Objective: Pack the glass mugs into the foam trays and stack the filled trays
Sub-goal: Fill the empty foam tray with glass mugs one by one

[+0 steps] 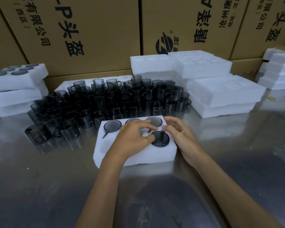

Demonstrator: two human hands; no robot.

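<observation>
White six-pocket foam tray (135, 155) sits at centre of the shiny steel table (39, 186), right in front of the person, so both hands reach every pocket. Back row is filled: three smoky grey glass mugs, one at 10 o'clock (112, 126), a middle one mostly hidden under the left hand, one at 1 o'clock (154, 121). Fourth mug (160, 139) sits in the front pocket at 3 o'clock, handle showing on top, probably so it lies in the foam slot.

Left hand (135, 137) lies over the tray middle, fingers loosely curled, fingertips beside the fourth mug; holds nothing that I can see. Right hand (179, 134) hovers at the tray's 3 o'clock edge, fingers relaxed and spread, empty.

Two front pockets look unfilled, partly hidden.

Loose mug cluster (105, 102) crowds at 12 o'clock, touching the tray's far edge. Filled tray stack (16, 89) at 10 o'clock, empty foam trays (220, 96) at 2 o'clock, printed cardboard cartons (97, 30) behind.
</observation>
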